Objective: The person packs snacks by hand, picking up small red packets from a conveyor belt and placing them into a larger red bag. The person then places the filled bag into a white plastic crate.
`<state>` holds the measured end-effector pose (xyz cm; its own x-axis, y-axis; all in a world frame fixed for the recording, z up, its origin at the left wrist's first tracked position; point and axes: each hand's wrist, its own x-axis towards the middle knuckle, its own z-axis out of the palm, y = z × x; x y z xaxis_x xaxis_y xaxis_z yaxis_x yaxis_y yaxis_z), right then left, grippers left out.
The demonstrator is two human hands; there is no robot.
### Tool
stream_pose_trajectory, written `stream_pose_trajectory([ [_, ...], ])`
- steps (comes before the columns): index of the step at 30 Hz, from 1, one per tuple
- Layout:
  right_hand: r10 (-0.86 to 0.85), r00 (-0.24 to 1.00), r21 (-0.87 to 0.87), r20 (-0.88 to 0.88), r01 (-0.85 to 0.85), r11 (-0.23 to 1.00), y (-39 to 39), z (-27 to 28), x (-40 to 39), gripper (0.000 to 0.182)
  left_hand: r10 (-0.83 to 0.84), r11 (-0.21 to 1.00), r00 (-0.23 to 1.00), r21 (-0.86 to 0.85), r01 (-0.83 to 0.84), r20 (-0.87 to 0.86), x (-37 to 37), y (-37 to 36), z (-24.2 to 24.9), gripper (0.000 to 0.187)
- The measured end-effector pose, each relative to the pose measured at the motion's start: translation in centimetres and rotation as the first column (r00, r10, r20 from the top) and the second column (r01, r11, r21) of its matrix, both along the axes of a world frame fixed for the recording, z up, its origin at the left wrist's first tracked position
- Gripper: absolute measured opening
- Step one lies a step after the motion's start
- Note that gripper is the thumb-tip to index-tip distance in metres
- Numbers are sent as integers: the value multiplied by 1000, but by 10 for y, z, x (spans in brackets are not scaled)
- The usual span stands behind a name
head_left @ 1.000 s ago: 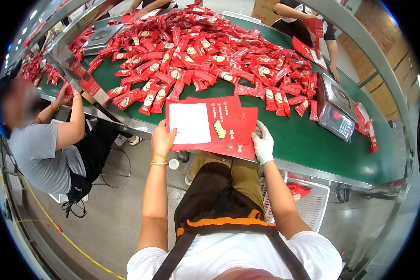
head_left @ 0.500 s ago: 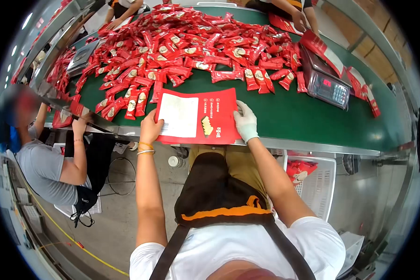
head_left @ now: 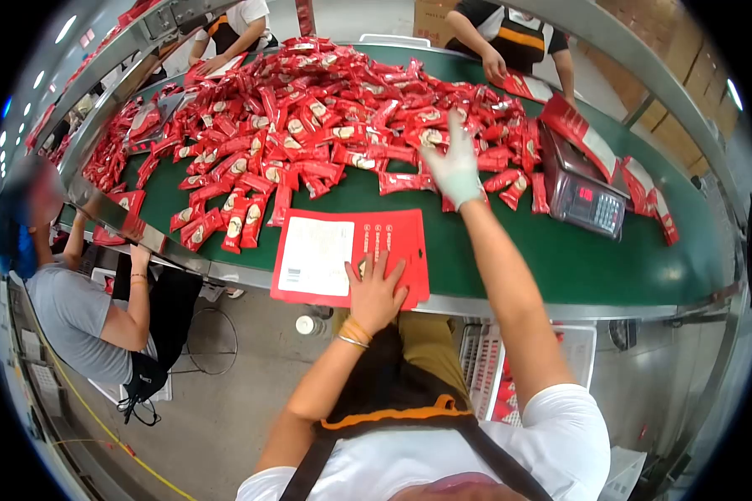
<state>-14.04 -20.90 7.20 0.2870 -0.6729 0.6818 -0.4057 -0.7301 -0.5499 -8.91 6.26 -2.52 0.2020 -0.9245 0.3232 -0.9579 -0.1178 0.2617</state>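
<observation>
A flat red pouch [head_left: 399, 230] with a pale panel lies at the near edge of the green table. My left hand [head_left: 376, 294] rests on its lower right part, bare, fingers spread. Wearing a white glove, my right hand [head_left: 453, 165] reaches forward over the near side of the heap of small red packets [head_left: 326, 108]; its thumb and fingers are apart and blurred by motion. Some single packets [head_left: 407, 182] lie just left of the gloved hand, and others are to its right.
At right stands a scale [head_left: 589, 204] with a red pouch across it. Co-workers' hands [head_left: 493, 65] work across the table [head_left: 510, 250]. A person in grey [head_left: 83, 301] sits at left. White crates [head_left: 578, 351] stand below the near metal edge.
The pouch was held by both hands at its sides; it now lies on the table edge. My left hand has shifted right onto it. My right hand has let go and moved forward to the packets.
</observation>
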Motion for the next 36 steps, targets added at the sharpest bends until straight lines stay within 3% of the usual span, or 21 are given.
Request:
stream_pose_trajectory([
  [2,22,994,64,105,-29,998,-47,72,15,95,1,1000,999,18,-1,36,0,-2,2,54],
  [3,40,982,250,184,-86,964,-63,111,21,96,2,1000,1000,22,-2,23,0,0,4,53],
  [5,-73,996,243,44,61,968,-90,166,29,86,9,999,1000,42,-9,16,0,0,9,52],
  [6,-69,997,249,37,57,967,-106,163,38,86,6,999,1000,31,-6,22,1,-3,11,51],
  [8,96,995,-24,24,-95,995,-128,151,52,66,-3,1000,1000,2,3,28,4,-8,7,49],
  [9,110,988,-46,-104,-115,992,-105,134,54,59,-16,1000,999,-12,16,31,2,-4,3,47],
  [10,248,950,-42,-188,-260,965,-78,111,52,64,-20,1000,999,-23,21,41,1,-2,1,47],
  [11,419,877,147,-235,-395,907,-62,75,50,70,-22,999,998,-32,24,51,3,-3,0,46],
  [12,338,795,71,-504,-352,933,-52,40,45,75,-31,998,999,-49,33,44,3,-2,-1,45],
  [13,462,711,274,-530,-372,887,-54,-1,44,80,-26,999,999,-44,28,39,4,-4,-1,45],
  [15,437,558,313,-705,-308,899,-36,-50,29,81,-25,999,999,-44,27,47,3,-4,-1,44],
  [16,250,535,100,-807,-293,951,-25,-79,20,72,-30,999,999,-41,31,39,2,-4,-5,44],
  [17,139,687,-136,-713,-331,934,-23,-107,15,60,-40,998,998,-43,41,39,2,-5,-8,44],
  [21,62,666,-81,-743,-181,980,23,-102,-12,60,-42,998,999,-51,43,21,3,-6,-9,45],
  [23,287,699,228,-655,-179,957,23,-85,-32,57,-34,999,999,-41,35,27,4,-6,-11,44],
  [25,156,926,62,-344,-144,988,11,-72,-48,46,-45,997,999,-55,45,13,5,-7,-12,44],
  [28,-97,989,229,-110,120,966,-10,-58,-61,40,-36,997,999,-72,34,-26,6,-8,-14,41],
  [31,-123,833,83,-540,199,976,-12,-85,-55,50,6,1000,990,29,-1,-142,8,-14,-3,38],
  [33,-218,729,16,-649,300,954,-3,-83,-39,56,26,998,988,53,-18,-153,7,-21,17,37],
  [35,-289,623,-131,-727,287,949,11,-79,-30,59,119,962,949,272,-37,-293,5,-30,40,36],
  [36,-286,625,-126,-727,287,949,16,-79,-33,59,151,957,961,276,-84,-231,3,-37,38,37],
])
